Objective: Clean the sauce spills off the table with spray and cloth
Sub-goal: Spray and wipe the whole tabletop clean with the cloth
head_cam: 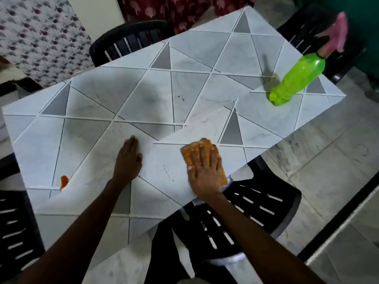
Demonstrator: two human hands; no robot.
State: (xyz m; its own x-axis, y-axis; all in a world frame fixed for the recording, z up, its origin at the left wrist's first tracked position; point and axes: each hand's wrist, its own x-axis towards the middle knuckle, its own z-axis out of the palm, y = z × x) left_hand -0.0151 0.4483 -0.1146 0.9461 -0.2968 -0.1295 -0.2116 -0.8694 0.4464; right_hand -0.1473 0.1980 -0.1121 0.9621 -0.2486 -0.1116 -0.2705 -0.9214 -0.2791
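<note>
The right hand point(205, 173) lies flat, fingers spread, pressing the orange cloth point(200, 142) on the bench point(102, 89) right at its near right edge. The left hand point(128, 158) rests flat and holds nothing. A stroke outward could carry the cloth off the edge onto the black chair point(256, 201). The red sauce specks point(168, 174) just beside the cloth may smear if wiped dry. The green spray bottle point(297, 78) stands well apart, and the orange sauce blob point(64, 182) far left is easily missed.

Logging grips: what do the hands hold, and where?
Nothing is gripped: the right hand presses flat on the cloth's middle, the left hand rests flat on the table.
</note>
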